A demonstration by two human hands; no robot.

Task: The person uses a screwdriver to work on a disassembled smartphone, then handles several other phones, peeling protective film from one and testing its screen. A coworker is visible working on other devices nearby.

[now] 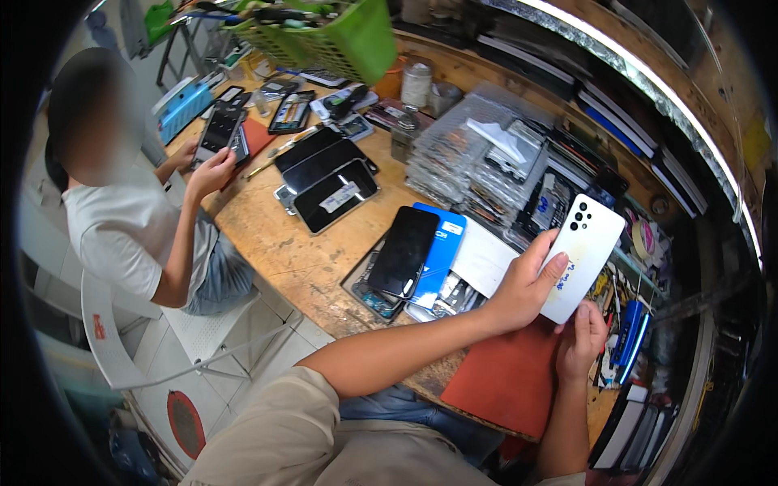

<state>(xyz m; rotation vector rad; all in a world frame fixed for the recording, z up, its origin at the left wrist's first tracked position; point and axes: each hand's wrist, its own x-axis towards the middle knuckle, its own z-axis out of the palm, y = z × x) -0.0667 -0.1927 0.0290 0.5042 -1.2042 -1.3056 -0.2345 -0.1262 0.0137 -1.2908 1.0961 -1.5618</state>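
At frame right, my left fingers (pixel 556 268) grip the white phone (pixel 590 243) by its side — seemingly to expose its back — while my right fingers (pixel 598 326) curl beside its lower edge, hold unclear.

Box (pixel 442 253) left of held phone (pixel 585 243), trays (pixel 442 158) behind box

Person's rocking a beige short-sleeved shirt (pixel 389 455), looking pretty loose, with the left sleeve (pixel 275 421) creasing up and leaving the left forearm (pixel 405 356) bare. Some blue denim jeans (pixel 409 409) are peeking out past the shirt, and the left hand (pixel 528 285) and right hand (pixel 580 344) are both going bare too.
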